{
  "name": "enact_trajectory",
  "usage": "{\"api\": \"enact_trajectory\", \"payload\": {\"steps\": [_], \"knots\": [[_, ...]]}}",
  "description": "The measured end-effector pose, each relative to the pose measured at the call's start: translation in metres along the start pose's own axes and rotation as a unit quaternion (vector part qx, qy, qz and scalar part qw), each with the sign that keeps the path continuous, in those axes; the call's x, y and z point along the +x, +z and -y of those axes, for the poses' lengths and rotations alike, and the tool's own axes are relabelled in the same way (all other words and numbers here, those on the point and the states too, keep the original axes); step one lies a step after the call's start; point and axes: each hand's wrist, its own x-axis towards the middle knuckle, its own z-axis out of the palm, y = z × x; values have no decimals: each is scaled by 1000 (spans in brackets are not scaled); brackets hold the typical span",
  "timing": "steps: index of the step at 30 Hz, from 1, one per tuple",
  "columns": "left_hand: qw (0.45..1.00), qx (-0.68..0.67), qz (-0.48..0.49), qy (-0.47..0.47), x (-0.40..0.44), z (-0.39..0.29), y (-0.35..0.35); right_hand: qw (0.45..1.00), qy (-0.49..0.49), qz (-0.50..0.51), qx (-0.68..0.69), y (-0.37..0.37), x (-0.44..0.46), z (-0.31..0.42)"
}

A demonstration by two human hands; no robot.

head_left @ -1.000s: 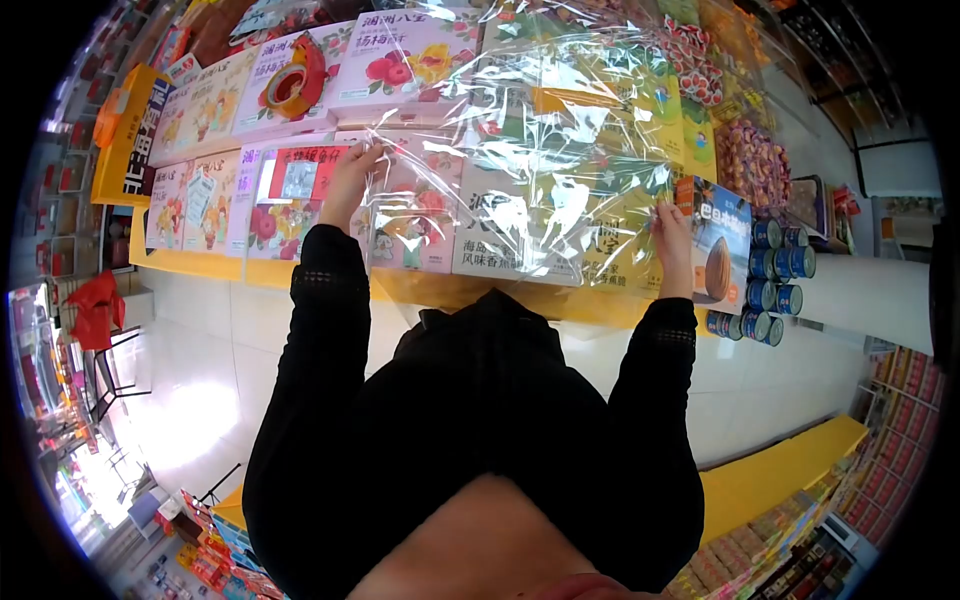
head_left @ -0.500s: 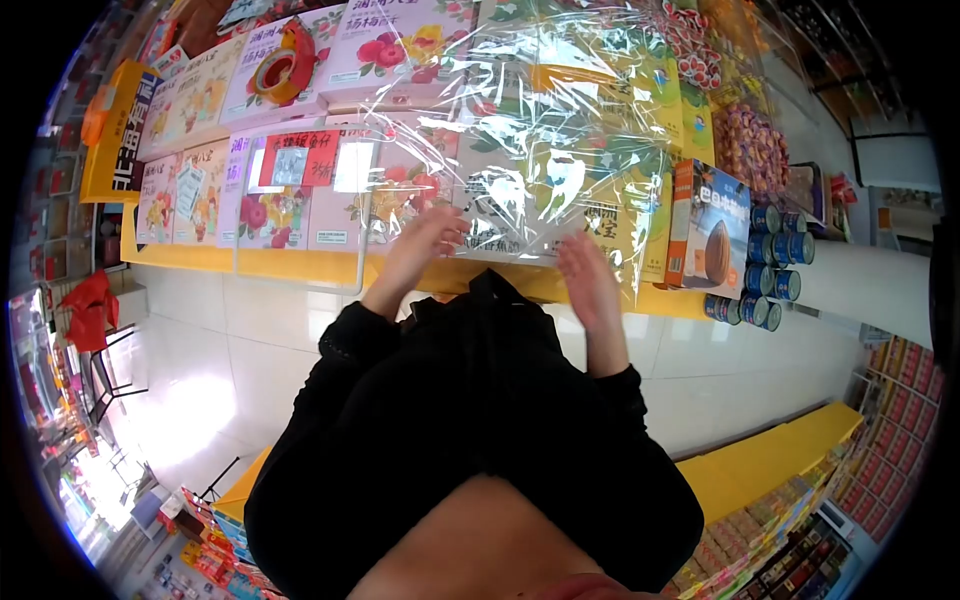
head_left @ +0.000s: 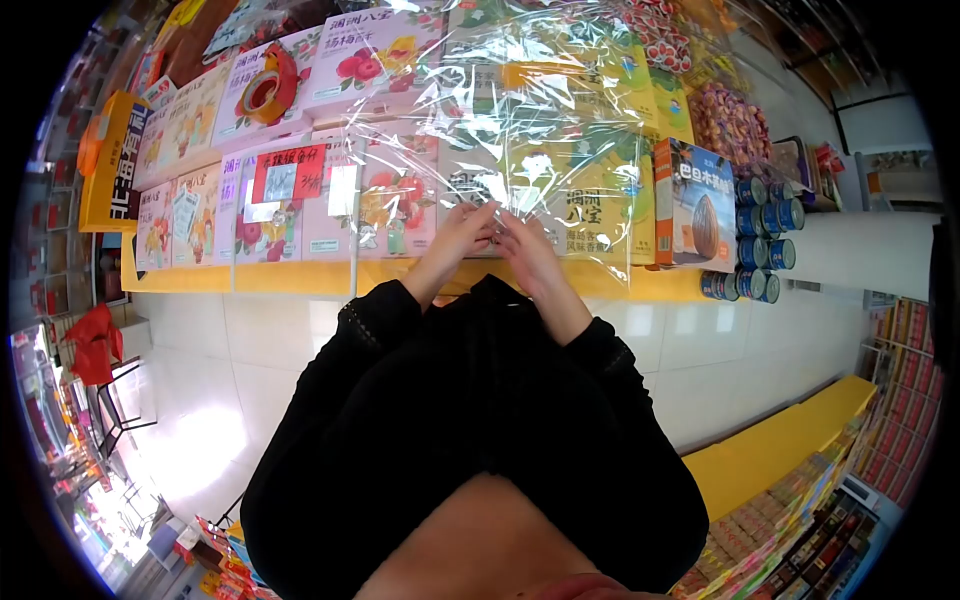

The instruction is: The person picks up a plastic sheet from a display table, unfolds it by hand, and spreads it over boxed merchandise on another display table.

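A large sheet of clear plastic film [head_left: 400,160] lies over the boxes in front of me, wrinkled and shiny. My left hand [head_left: 465,233] and my right hand [head_left: 528,250] meet at its near edge, almost touching. The fingers of both are curled and pinch the film, with creases running out from them. Under the film are pink fruit-print boxes [head_left: 398,190] and yellow-green boxes [head_left: 595,205]. A roll of tape [head_left: 266,92] on a red-orange dispenser rests on a box at the upper left.
A red price card [head_left: 290,172] stands on the left boxes. To the right are an almond box [head_left: 695,205] and stacked blue cans [head_left: 752,253]. The yellow shelf edge [head_left: 200,280] runs in front of me. Behind me is another yellow shelf [head_left: 770,430].
Both hands have come inward from wide apart to meet in the middle. Their open fingers have closed on the film, which is now drawn into creases there.
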Motion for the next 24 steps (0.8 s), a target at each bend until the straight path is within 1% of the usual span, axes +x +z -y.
{"api": "enact_trajectory", "payload": {"steps": [2, 3, 5, 6, 9, 11, 13, 15, 16, 17, 18, 19, 20, 21, 24], "knots": [[999, -50, -5, 1, 2, 4, 2, 1000, -17, 17, -7, -7, 8, -8], [999, -49, -5, 1, 3, 7, 0, 999, -33, 34, -15, -10, 9, -11], [996, -64, 60, 18, 6, 9, -3, 999, -42, 30, -11, -12, 7, -14], [996, -64, 61, 18, 5, 9, -3, 998, -50, 26, -8, -11, 5, -14], [996, -80, 37, 21, -1, 8, 0, 998, -53, 13, -10, -15, 5, -17], [995, -97, 3, 25, -3, 8, 2, 998, -56, 18, -5, -12, -2, -14], [993, -113, -1, 28, -2, 11, 1, 998, -59, 23, 0, -12, -4, -13], [991, -130, -4, 32, -3, 11, -2, 994, -78, 77, 13, -17, -3, -15], [989, -138, 49, 11, -4, 9, -6, 994, -78, 79, 12, -19, -4, -14], [984, -146, 103, -9, -6, 8, -8, 995, -59, 73, 23, -20, -8, -12], [984, -146, 102, -8, -9, 9, -8, 996, -40, 67, 34, -21, -12, -11], [986, -134, 94, -32, -14, 11, -8, 996, -41, 68, 34, -25, -16, -11], [987, -121, 86, -55, -18, 12, -7, 997, -18, 65, 24, -29, -20, -11], [987, -121, 85, -54, -21, 13, -7, 998, 5, 61, 14, -33, -23, -11], [992, -95, 74, -47, -24, 15, -7, 998, 21, 58, 24, -39, -25, -10]]}}
